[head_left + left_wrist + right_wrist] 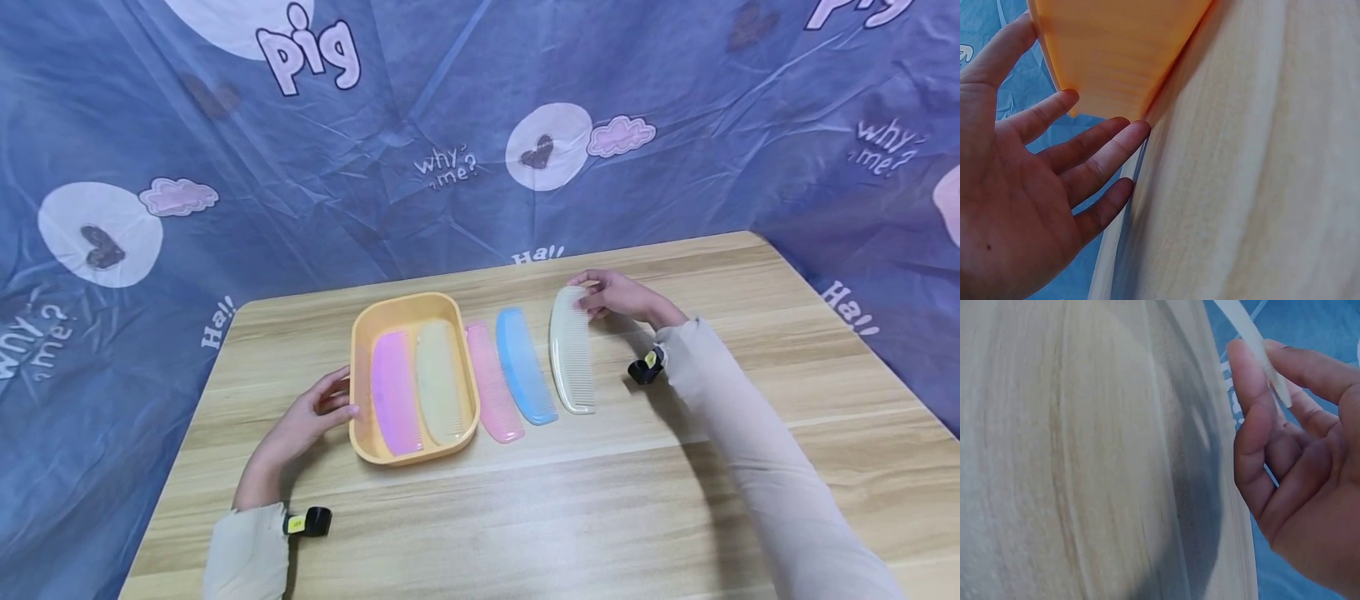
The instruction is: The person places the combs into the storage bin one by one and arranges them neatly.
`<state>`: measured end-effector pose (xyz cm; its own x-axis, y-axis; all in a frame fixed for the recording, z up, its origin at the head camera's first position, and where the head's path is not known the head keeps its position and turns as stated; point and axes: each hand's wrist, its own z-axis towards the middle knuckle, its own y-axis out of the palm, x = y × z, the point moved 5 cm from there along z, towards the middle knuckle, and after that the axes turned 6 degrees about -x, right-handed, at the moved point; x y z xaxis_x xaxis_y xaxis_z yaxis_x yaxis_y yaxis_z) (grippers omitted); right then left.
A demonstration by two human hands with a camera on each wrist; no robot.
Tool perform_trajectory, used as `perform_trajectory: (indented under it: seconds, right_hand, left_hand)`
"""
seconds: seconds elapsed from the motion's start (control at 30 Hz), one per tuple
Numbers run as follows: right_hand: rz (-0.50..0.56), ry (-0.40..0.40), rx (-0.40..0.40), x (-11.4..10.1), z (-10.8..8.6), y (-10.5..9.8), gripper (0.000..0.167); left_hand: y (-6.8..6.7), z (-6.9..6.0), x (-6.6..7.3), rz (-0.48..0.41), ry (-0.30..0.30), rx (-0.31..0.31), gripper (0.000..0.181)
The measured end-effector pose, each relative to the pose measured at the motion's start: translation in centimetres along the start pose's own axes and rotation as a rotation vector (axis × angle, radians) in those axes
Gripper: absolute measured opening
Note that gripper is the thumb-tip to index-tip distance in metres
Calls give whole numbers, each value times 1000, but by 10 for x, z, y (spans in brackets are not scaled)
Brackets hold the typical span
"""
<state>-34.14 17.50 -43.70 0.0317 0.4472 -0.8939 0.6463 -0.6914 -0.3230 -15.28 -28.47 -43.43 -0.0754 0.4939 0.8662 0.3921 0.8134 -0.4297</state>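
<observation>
My right hand [618,297] pinches the upper end of a whitish comb [567,350] between thumb and fingers. In the right wrist view the comb [1252,340] shows edge-on between the fingertips. My left hand [311,421] touches the left side of a yellow-orange tray [360,350], its fingers spread and fairly straight along the wall in the left wrist view. Inside the tray a purple comb [393,392] lies beside a pale yellow comb [438,383]. To the tray's right, a pink comb [492,387] and a blue comb [523,367] lie on the table.
The wood-grain table [480,525] reaches back to a blue printed cloth [420,108] hanging behind it. The pink comb's left edge lies close against the tray's right wall. Small black wrist devices [318,522] are worn on both arms.
</observation>
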Motion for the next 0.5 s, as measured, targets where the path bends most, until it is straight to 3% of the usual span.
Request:
perform_trajectory:
  seconds: [0.5]
  right_hand:
    - [177, -79, 41, -12, -12, 3, 49]
  left_hand:
    - [-1, 0, 2, 6, -1, 2, 71]
